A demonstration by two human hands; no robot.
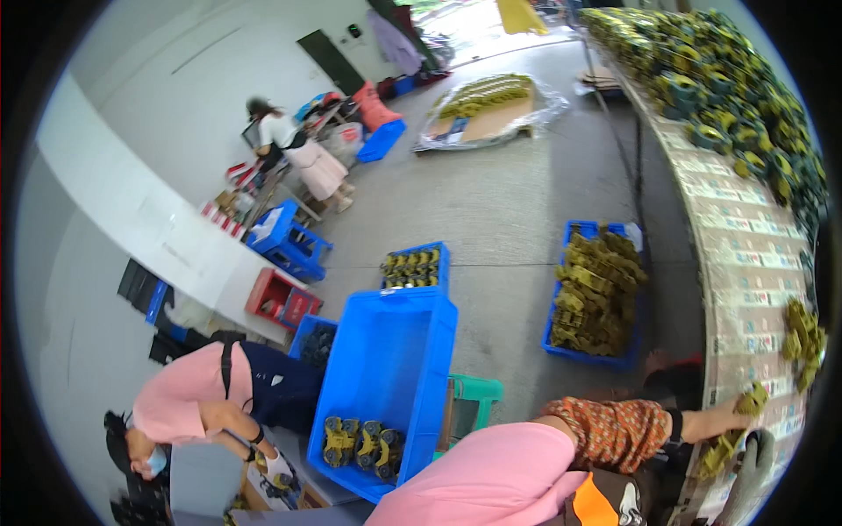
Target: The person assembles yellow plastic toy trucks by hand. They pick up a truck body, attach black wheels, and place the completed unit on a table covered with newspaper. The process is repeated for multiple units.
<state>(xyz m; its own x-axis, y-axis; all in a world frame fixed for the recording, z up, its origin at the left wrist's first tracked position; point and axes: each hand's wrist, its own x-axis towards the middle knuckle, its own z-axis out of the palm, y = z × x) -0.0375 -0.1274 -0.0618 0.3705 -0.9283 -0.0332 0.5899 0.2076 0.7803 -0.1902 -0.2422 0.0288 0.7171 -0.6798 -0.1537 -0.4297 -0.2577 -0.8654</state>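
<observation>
My left arm, in a pink top and a patterned oversleeve, stretches right to the worktable. My left hand is closed at a small yellow-green moulded part by its fingers, which are partly hidden. Another yellow-green part lies just below that hand, toward my right hand. My right hand, seemingly in a grey glove, shows only in part at the dim lower right rim, its fingers unclear. Further up the table lie more yellow-green parts.
Piled yellow and dark-green parts cover the table's far end. A blue crate of yellow-green pieces stands on the floor. Left are a large blue bin, a green stool and a bending co-worker. Another person stands farther back.
</observation>
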